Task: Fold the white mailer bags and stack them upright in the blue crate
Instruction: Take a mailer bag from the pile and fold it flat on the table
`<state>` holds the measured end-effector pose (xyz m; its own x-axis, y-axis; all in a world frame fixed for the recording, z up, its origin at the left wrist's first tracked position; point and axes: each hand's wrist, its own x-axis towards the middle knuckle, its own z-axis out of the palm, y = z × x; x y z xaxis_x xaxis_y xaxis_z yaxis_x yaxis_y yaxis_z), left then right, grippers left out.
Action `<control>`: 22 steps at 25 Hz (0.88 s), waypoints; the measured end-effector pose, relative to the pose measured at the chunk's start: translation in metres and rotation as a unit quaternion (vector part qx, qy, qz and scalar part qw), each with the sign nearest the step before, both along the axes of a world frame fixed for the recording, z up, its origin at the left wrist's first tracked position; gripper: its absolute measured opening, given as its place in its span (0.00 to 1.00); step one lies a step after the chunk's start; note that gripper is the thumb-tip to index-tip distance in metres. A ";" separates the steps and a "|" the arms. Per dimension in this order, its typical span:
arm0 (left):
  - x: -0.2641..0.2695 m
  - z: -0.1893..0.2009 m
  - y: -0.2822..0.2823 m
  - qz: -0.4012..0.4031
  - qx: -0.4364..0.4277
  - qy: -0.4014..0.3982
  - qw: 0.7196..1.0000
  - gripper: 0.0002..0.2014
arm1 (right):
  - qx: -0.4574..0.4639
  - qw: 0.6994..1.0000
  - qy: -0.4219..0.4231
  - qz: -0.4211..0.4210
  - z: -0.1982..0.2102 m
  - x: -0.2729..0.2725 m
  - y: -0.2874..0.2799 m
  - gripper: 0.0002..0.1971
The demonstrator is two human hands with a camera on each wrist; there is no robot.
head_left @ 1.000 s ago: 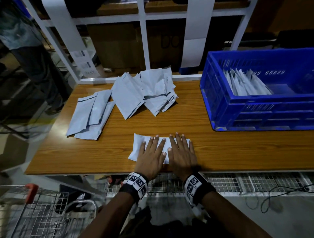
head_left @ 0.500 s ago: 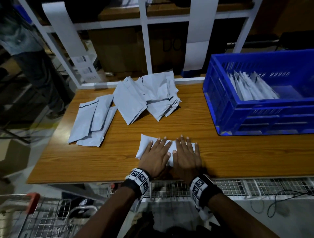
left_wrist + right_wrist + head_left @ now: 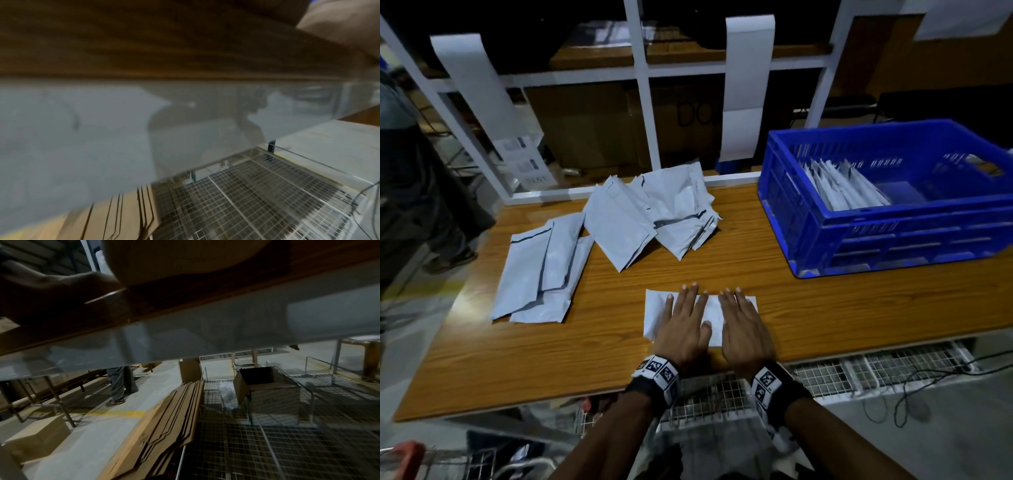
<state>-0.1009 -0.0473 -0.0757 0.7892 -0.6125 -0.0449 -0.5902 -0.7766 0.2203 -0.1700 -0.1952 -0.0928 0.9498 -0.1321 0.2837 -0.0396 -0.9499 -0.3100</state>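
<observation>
While you stand at the wooden table (image 3: 774, 274), its long top carries everything for the job, with a white shelving frame (image 3: 640, 102) rising behind the far edge. On your right sits the blue crate (image 3: 893, 219), well apart from your hands; a row of folded mailer bags (image 3: 846, 188) stands upright inside it against the left part, leaning slightly. Toward the far middle of the table lies a loose heap of unfolded mailer bags (image 3: 654, 212), and just to its left a flatter pile of mailers (image 3: 541, 270) overlaps itself near the left edge. Close to you, near the front edge, lies the single white mailer bag (image 3: 654, 311) you are working on, flat on the wood. Your left hand (image 3: 685, 325) lies on its middle with fingers straight and spread, palm down, pressing rather than gripping. Your right hand (image 3: 743, 325) lies just beside it on the bag's right portion, also flat with straight fingers, holding nothing closed around it. The two hands are nearly touching at the thumbs. From the left wrist view you see only the blurred table edge (image 3: 185, 76) and a wire mesh shelf (image 3: 257, 203) below; the right wrist view shows flattened cardboard sheets (image 3: 174, 418) and an open cardboard box (image 3: 267, 395) under the table.
</observation>
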 end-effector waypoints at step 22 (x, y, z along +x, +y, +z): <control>0.031 -0.006 0.073 -0.013 -0.027 0.021 0.999 0.38 | 0.006 0.997 0.074 -0.017 0.005 0.005 -0.002 0.31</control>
<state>-0.0696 0.0255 -0.0812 0.7706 -0.6358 -0.0437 -0.5998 -0.7468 0.2874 -0.1647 -0.1971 -0.0881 0.9762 -0.1670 0.1382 -0.1176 -0.9435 -0.3098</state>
